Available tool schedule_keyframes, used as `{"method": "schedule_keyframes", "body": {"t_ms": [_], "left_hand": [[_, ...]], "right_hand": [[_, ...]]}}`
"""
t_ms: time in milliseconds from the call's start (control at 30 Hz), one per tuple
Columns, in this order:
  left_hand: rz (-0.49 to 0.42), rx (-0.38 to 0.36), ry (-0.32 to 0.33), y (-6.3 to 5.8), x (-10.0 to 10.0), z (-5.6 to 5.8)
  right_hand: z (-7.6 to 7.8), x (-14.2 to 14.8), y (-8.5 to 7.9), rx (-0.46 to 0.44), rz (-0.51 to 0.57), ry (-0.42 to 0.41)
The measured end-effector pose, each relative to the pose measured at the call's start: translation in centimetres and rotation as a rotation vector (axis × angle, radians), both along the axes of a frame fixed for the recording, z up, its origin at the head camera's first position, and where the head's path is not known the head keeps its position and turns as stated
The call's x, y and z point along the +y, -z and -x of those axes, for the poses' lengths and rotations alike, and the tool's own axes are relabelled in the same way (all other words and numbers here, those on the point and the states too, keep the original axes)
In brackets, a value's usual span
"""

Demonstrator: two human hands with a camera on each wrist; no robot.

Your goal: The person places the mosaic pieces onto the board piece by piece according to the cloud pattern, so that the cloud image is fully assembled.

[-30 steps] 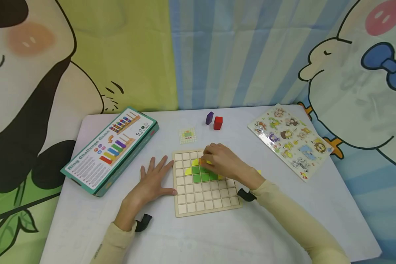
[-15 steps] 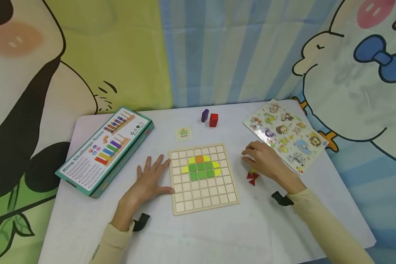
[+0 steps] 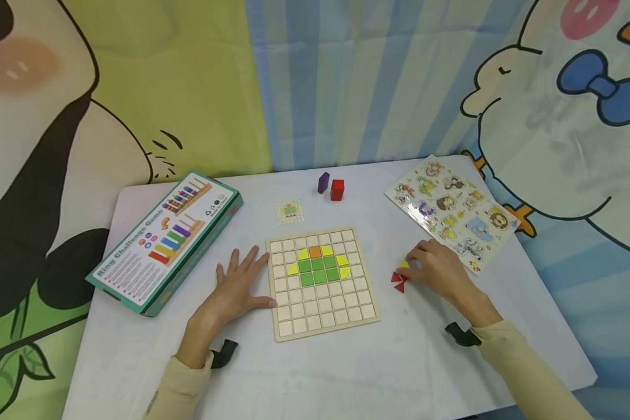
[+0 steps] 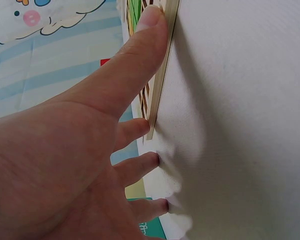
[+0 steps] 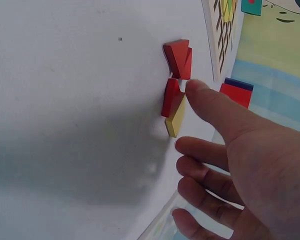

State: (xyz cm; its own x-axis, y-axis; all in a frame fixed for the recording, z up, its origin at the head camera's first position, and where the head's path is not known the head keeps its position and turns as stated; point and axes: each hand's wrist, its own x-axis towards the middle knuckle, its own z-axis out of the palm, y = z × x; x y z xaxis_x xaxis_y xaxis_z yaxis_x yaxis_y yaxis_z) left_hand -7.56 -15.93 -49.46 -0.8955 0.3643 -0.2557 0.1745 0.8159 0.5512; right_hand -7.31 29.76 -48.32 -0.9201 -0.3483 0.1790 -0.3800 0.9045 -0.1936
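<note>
A square wooden grid board [image 3: 324, 308] lies mid-table, with green tiles [image 3: 319, 276], an orange tile [image 3: 314, 252] and yellow curved-edge tiles [image 3: 343, 272] in its cells. My left hand [image 3: 232, 291] rests at the board's left side, fingers spread, thumb [image 4: 152, 32] on its edge. To the right of the board, my right hand [image 3: 437, 269] is over a small cluster of red triangular pieces [image 5: 176, 57] and a yellow piece [image 5: 175, 121]. Its thumb and fingertips stand apart around the yellow piece in the right wrist view, pinching nothing.
Behind the board are a small pattern card [image 3: 290, 212], a purple block [image 3: 323, 182] and a red block [image 3: 337, 190]. A green-and-white game box [image 3: 165, 242] lies left. An animal sticker board [image 3: 454, 204] lies right, close behind the right hand. A printed curtain [image 3: 320, 87] hangs behind the table.
My right hand has left the board and moved right to the red and yellow pieces, uncovering the orange tile and the yellow tiles. My left hand stays at the board's left side.
</note>
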Motion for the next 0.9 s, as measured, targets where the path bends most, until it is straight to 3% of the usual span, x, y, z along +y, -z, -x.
{"method": "schedule_keyframes", "body": {"t_ms": [233, 633, 900], "left_hand": [[0.009, -0.007, -0.002, 0.1, 0.0, -0.1], [-0.006, -0.015, -0.003, 0.2, 0.0, -0.1], [-0.008, -0.013, -0.005, 0.1, 0.0, 0.0]], "right_hand": [[-0.2, -0.2, 0.6, 0.007, -0.019, 0.041], [0.3, -1.0, 1.1, 0.016, -0.032, -0.007], [0.1, -1.2, 1.1, -0.003, 0.005, 0.066]]}}
